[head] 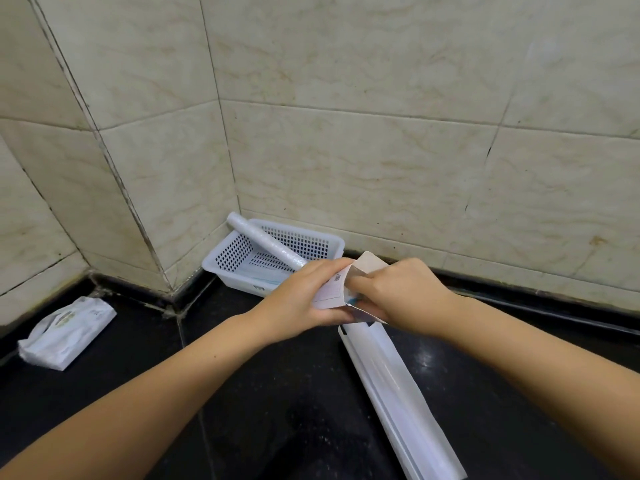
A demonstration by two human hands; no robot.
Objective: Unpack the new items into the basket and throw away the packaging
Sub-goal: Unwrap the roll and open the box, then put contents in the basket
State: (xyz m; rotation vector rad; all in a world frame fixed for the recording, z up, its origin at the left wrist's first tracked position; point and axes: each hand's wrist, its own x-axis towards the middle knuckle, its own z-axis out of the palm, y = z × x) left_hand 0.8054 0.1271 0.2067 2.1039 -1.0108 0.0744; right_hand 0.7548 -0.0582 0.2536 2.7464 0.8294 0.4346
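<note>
**Both hands grip a small carton over the black counter**

Our left hand (304,292) and right hand (398,289) meet, clamped on a white cardboard carton (341,289) with its flap open. Behind them, a white perforated basket (235,251) sits in the far tiled corner, a plastic-film roll (263,239) leaning inside. A long white box (398,393) lies near right; a tissue pack (69,330) far left.

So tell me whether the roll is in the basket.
Partly in. The roll lies slanted across the basket, its upper end sticking out over the back rim; its lower end is hidden behind the left hand.
</note>
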